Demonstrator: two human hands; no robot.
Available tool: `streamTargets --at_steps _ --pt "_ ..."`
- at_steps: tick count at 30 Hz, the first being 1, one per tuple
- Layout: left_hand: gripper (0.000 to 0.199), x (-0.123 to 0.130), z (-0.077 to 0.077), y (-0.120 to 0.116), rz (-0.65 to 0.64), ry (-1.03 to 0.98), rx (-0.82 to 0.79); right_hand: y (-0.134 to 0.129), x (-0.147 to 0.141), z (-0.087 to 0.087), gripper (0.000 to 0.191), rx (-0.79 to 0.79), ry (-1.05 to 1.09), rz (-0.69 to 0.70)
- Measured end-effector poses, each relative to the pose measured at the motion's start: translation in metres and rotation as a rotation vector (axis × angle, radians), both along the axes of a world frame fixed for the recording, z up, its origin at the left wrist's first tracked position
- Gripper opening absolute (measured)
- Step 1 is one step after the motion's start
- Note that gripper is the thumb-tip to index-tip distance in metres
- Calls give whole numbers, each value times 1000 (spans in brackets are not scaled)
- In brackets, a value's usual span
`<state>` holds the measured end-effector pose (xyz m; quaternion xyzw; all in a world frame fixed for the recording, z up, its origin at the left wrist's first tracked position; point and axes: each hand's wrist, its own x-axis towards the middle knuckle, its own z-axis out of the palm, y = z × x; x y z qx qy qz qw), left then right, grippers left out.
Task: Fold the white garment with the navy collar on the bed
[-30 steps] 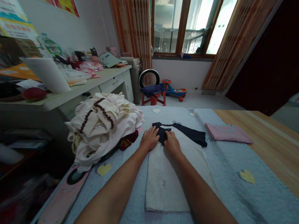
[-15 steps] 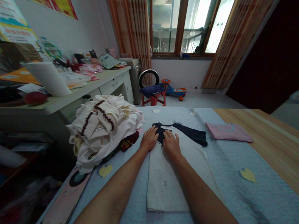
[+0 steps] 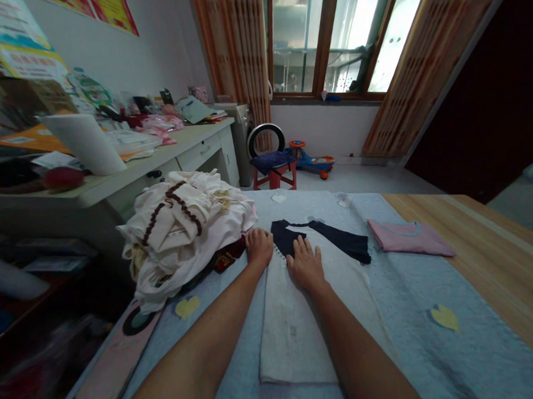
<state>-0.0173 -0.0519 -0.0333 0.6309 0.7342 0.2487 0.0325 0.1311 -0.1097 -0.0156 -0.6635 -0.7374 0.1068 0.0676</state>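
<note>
At the far left, a white desk (image 3: 91, 194) runs back along the wall, its top crowded with papers, a white paper roll (image 3: 83, 143) and a round red object (image 3: 62, 178). Below the desk's edge, a heap of cream clothes with brown trim (image 3: 183, 227) sits on a pale blue quilt (image 3: 412, 341), banked to one side so the middle of the quilt stays free for laying cloth out. A dark red cloth (image 3: 225, 261) peeks from under the heap, just beside the left hand (image 3: 259, 247), which rests palm down at the upper left edge of a long white garment (image 3: 295, 335), fingers together and gripping nothing. The garment lies flat at the quilt's centre, its navy upper part (image 3: 289, 237) at the far end. The right hand (image 3: 304, 266) is spread open on the white cloth just below the navy, and its flat, unpinched pose seems meant to keep the layers smooth rather than lift them. A navy sleeve (image 3: 347, 249) reaches right, toward a folded pink top (image 3: 409, 238). Past the garment's right edge, a broad band of quilt with a yellow heart patch (image 3: 445, 317) gives more room than the tight gap beside the heap, before a wooden tabletop (image 3: 487, 247) begins
</note>
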Motion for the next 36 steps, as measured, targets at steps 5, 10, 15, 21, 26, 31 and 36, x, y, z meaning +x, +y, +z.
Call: streamTargets --at_steps 5,10,15,21,26,31,36 --pt "23 2 4 1 -9 1 -65 -1 0 0 64 13 4 2" --pt "19 -2 6 -2 -78 5 -43 -1 0 -1 64 9 -8 5" --pt "8 -2 6 -4 -145 -69 2 -1 -1 -1 64 15 -23 -2" --pt "36 2 10 15 -215 -183 -56 -1 -2 0 63 26 -10 -14" --pt "39 4 12 38 -370 -123 -75 -2 -2 2 62 30 4 -10" --pt "36 -2 7 43 -348 -45 -73 -2 -1 1 60 34 10 -10" --pt "35 -7 11 35 -296 56 -29 -1 0 0 57 36 13 -20"
